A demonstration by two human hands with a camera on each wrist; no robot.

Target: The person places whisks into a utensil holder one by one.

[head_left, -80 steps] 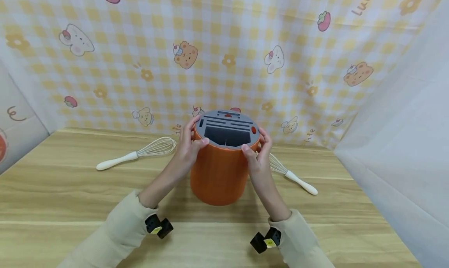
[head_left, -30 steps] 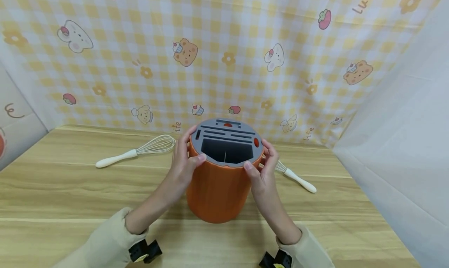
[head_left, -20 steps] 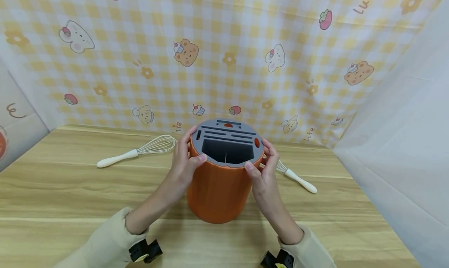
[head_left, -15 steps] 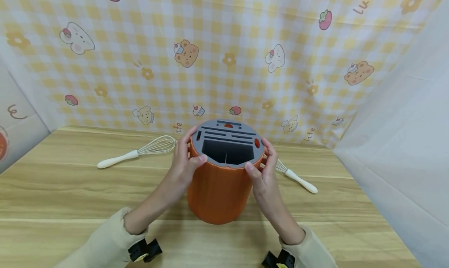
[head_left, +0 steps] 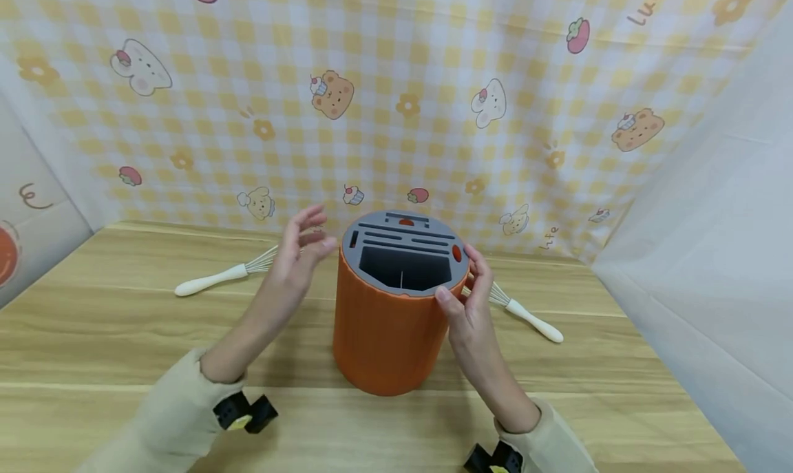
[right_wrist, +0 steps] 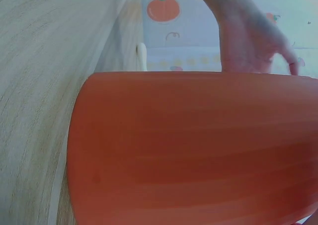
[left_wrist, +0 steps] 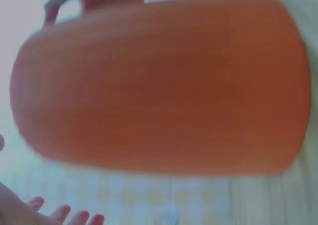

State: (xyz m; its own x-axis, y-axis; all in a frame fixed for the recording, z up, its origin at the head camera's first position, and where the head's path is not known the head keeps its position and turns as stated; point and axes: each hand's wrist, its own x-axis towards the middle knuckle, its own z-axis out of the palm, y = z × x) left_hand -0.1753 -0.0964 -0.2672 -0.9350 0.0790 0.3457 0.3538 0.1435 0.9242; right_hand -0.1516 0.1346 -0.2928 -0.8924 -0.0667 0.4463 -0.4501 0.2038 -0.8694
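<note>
An orange ribbed utensil holder [head_left: 387, 335] with a grey slotted lid [head_left: 405, 242] stands upright on the wooden table [head_left: 93, 335]. My right hand [head_left: 466, 288] holds its right rim, thumb on the front edge and fingers round the side. Left of the holder my left hand [head_left: 305, 242] hovers apart from it, fingers spread and holding nothing. The left wrist view is filled by the blurred holder [left_wrist: 159, 86], with my left fingertips [left_wrist: 64, 215] at the bottom. In the right wrist view the holder [right_wrist: 198, 150] is close, and the left hand [right_wrist: 248, 41] shows beyond it.
A whisk with a white handle [head_left: 213, 279] lies behind my left hand. A second whisk [head_left: 526, 314] lies to the right of the holder. A yellow checked cartoon cloth [head_left: 396, 101] backs the table, and a white sheet [head_left: 700, 253] closes the right side.
The holder came down onto the table, nearer me than before. My left hand has let go of the rim and moved off to the left with fingers spread. The right hand stays on it.
</note>
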